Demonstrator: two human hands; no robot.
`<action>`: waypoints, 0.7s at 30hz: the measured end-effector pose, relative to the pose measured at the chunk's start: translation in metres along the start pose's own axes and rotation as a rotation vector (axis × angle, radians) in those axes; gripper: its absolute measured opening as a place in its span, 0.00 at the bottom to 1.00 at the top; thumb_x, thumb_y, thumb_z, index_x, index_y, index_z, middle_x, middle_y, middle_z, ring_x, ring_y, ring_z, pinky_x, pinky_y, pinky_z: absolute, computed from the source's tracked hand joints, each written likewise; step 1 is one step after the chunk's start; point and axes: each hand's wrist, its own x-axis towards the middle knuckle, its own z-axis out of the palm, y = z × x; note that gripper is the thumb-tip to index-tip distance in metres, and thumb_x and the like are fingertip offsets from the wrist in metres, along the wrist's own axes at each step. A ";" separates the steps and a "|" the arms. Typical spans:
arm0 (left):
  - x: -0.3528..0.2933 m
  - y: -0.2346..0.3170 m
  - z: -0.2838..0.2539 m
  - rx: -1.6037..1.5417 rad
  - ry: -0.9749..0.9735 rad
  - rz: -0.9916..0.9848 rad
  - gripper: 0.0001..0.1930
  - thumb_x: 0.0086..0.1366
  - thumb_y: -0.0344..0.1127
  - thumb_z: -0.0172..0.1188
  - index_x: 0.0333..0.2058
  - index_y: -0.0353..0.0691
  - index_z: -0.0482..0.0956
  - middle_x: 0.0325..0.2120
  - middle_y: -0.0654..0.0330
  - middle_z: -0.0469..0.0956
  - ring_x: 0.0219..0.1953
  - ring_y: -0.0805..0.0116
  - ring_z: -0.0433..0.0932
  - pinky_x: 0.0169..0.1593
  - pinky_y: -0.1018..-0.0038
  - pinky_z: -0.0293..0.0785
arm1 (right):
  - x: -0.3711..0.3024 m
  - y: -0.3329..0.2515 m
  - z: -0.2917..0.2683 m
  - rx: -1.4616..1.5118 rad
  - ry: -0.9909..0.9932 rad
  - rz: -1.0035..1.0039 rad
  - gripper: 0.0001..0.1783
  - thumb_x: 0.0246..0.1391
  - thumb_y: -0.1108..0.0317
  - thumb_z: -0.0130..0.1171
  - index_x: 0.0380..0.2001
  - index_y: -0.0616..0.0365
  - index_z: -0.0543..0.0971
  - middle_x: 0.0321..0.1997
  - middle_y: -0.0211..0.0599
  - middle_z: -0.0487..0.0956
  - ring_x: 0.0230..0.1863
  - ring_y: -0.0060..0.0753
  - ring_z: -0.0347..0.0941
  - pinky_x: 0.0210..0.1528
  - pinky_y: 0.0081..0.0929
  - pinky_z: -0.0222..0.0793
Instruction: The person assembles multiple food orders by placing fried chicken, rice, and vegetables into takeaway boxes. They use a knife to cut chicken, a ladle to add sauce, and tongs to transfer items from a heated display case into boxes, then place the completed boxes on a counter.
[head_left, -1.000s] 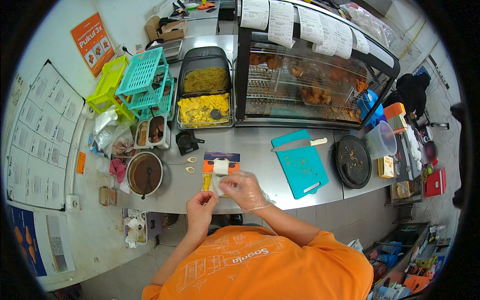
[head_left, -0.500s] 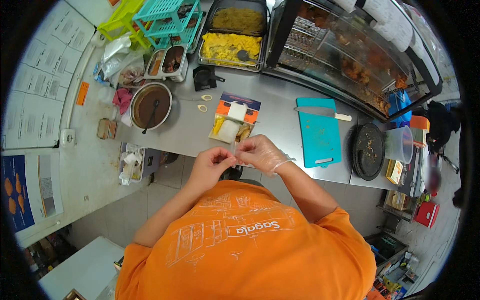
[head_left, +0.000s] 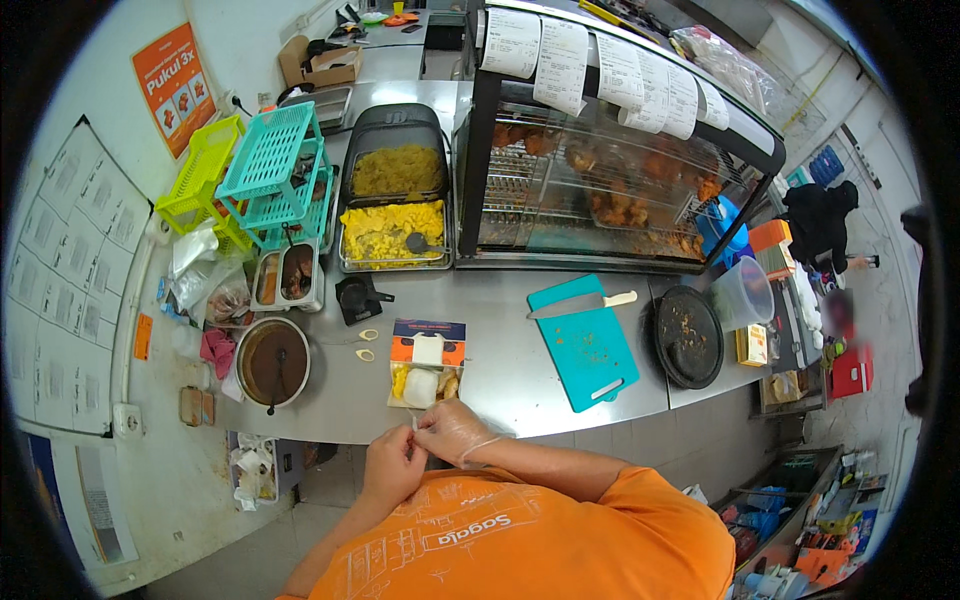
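Observation:
My left hand point(head_left: 393, 465), bare, is closed with its fingertips pinched. Against it, my right hand point(head_left: 457, 432), in a clear plastic glove, pinches too. A thin, pale, see-through bit shows between the fingertips, too small to name. Just beyond my hands stands an open cardboard food box point(head_left: 399, 403) in orange, white and dark blue. It holds a white rounded block that looks like rice point(head_left: 421, 388), some yellow food point(head_left: 400, 379) and brownish pieces point(head_left: 447, 385). Left of the box, two egg halves point(head_left: 366, 355) lie on the steel counter point(head_left: 480, 340).
A pot of brown sauce point(head_left: 273, 362) with a ladle stands left. Behind are a tray of yellow food point(head_left: 390, 232), teal baskets point(head_left: 268, 170) and a glass warming cabinet point(head_left: 600, 190). A knife point(head_left: 570, 306) lies on a turquoise cutting board point(head_left: 590, 365), beside a dark round stone mortar point(head_left: 688, 338).
My view has tilted up, so the counter and my hands appear lower and more of the back shows. Both hands stay pinched together near the box, the left fingers more tightly curled.

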 end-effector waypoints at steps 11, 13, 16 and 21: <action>0.015 -0.009 -0.022 0.295 0.091 0.085 0.08 0.66 0.34 0.66 0.32 0.38 0.77 0.28 0.46 0.81 0.33 0.40 0.84 0.36 0.48 0.79 | 0.017 -0.022 0.009 -0.210 0.196 0.012 0.18 0.57 0.59 0.63 0.23 0.62 0.89 0.30 0.61 0.86 0.35 0.66 0.86 0.45 0.57 0.84; 0.019 -0.013 -0.025 0.252 0.024 -0.008 0.09 0.67 0.35 0.66 0.31 0.38 0.78 0.27 0.47 0.82 0.32 0.41 0.85 0.35 0.48 0.79 | 0.015 -0.021 0.010 -0.247 0.199 0.070 0.19 0.58 0.59 0.62 0.24 0.64 0.89 0.30 0.61 0.86 0.33 0.68 0.85 0.42 0.58 0.84; 0.025 -0.022 -0.028 0.024 -0.069 -0.134 0.09 0.69 0.34 0.66 0.33 0.33 0.80 0.22 0.49 0.79 0.24 0.56 0.79 0.32 0.59 0.76 | 0.011 -0.020 0.011 -0.304 0.353 -0.183 0.07 0.55 0.67 0.70 0.32 0.59 0.87 0.35 0.50 0.86 0.38 0.58 0.85 0.40 0.54 0.82; 0.032 -0.040 -0.033 -0.240 -0.240 -0.270 0.09 0.75 0.33 0.64 0.37 0.33 0.81 0.24 0.60 0.77 0.29 0.76 0.72 0.35 0.70 0.72 | 0.006 -0.020 -0.003 -0.389 0.256 -0.633 0.12 0.51 0.73 0.69 0.41 0.56 0.87 0.46 0.35 0.85 0.48 0.45 0.80 0.49 0.42 0.82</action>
